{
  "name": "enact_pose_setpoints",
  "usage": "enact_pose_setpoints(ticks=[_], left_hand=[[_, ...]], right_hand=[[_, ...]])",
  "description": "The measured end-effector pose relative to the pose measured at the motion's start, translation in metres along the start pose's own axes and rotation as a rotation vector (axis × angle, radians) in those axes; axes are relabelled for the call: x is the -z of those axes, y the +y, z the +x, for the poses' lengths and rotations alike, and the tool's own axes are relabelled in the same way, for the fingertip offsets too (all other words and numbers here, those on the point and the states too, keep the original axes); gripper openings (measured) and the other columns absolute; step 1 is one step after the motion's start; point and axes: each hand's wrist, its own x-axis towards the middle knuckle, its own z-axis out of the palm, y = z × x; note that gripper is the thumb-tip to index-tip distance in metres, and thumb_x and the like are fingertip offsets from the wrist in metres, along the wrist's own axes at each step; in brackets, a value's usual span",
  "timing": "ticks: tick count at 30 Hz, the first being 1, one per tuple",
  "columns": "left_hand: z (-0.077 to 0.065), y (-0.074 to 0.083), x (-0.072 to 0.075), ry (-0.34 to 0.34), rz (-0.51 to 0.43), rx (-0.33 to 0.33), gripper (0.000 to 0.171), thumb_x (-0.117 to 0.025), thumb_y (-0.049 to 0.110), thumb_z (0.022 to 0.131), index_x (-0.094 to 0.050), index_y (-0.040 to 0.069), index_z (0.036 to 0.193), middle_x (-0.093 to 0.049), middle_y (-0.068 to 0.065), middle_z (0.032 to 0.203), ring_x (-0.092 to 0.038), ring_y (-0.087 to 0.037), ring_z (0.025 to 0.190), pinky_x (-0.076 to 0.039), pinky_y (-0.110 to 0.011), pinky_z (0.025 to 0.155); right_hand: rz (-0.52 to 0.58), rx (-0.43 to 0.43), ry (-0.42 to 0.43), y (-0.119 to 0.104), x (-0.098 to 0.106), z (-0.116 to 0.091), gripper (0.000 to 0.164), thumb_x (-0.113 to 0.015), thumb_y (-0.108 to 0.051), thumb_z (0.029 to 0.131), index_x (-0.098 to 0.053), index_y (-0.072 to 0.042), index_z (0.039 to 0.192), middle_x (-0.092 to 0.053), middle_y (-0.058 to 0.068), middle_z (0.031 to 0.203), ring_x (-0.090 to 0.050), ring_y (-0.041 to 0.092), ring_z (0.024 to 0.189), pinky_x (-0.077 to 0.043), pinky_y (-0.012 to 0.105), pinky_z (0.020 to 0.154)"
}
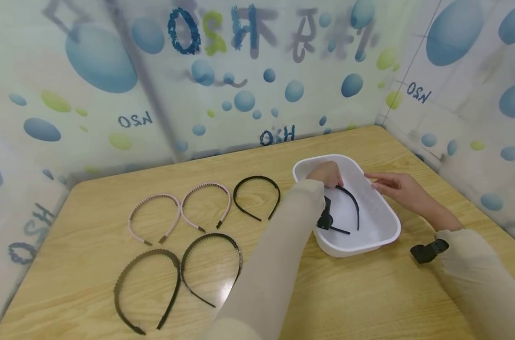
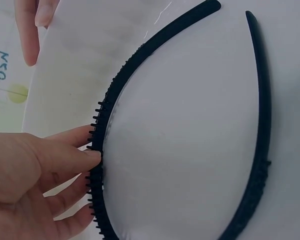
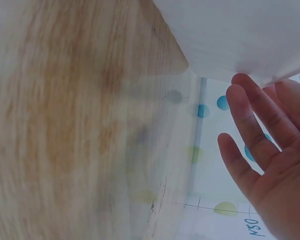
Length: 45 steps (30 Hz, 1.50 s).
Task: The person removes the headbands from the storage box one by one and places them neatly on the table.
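Note:
Inside a white plastic basin, my left hand pinches a black toothed headband between thumb and fingers, partway along its band. The headband's two free ends point away from that hand, over the basin floor. At the basin's right side is my right hand, its fingertips at the rim. The right wrist view shows the fingers fairly straight, with fingertips against the outer wall.
Left of the basin, two pink headbands and a black one lie in a back row on the wooden table. Nearer are a dark headband and a patterned one, partly behind my left sleeve. Patterned sheeting stands behind.

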Motion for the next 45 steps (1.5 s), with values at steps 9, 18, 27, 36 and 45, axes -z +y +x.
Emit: enact_pose_setpoints(ticks=[9,18,27,36,45], left_hand=[[-0.004,0.008,0.007,0.012,-0.040,-0.039,0.025,-0.056,-0.002,0.087,-0.074,0.014,0.095,-0.065,0.005,0.094,-0.050,-0.010,0.079,-0.038,-0.019,0.068],[-0.005,0.006,0.013,-0.007,-0.057,-0.050,0.027,-0.059,-0.004,0.086,-0.073,0.016,0.098,-0.066,0.006,0.100,-0.051,-0.007,0.087,-0.042,-0.019,0.080],[-0.010,0.003,0.022,-0.007,-0.084,-0.073,0.030,-0.059,-0.005,0.085,-0.072,0.016,0.103,-0.064,0.006,0.106,-0.052,-0.007,0.092,-0.043,-0.020,0.082],[-0.017,0.000,0.035,0.016,-0.090,-0.144,0.031,-0.058,-0.005,0.086,-0.071,0.014,0.105,-0.063,0.002,0.106,-0.052,-0.010,0.096,-0.043,-0.021,0.084],[-0.024,-0.005,0.056,0.055,-0.105,-0.181,0.032,-0.056,-0.005,0.087,-0.069,0.015,0.108,-0.061,0.000,0.108,-0.052,-0.012,0.098,-0.044,-0.019,0.081]], right_hand=[[-0.013,0.023,0.016,-0.003,0.003,-0.002,0.038,-0.052,-0.013,0.094,-0.050,0.006,0.127,-0.050,0.028,0.124,-0.046,-0.016,0.094,-0.042,0.007,0.073],[-0.019,0.012,0.005,-0.003,0.003,-0.002,0.037,-0.052,-0.012,0.094,-0.050,0.006,0.127,-0.050,0.028,0.124,-0.048,-0.014,0.095,-0.042,0.007,0.073],[-0.014,0.012,0.005,-0.004,0.001,-0.001,0.039,-0.050,-0.015,0.095,-0.049,0.008,0.127,-0.050,0.029,0.124,-0.049,-0.012,0.096,-0.042,0.007,0.073],[-0.020,0.014,-0.004,-0.004,0.000,0.000,0.038,-0.050,-0.012,0.095,-0.049,0.008,0.127,-0.049,0.029,0.125,-0.044,-0.019,0.094,-0.041,0.006,0.073],[-0.011,0.016,-0.008,-0.005,0.000,0.000,0.038,-0.050,-0.013,0.095,-0.048,0.009,0.126,-0.048,0.030,0.125,-0.042,-0.020,0.094,-0.041,0.006,0.073]])
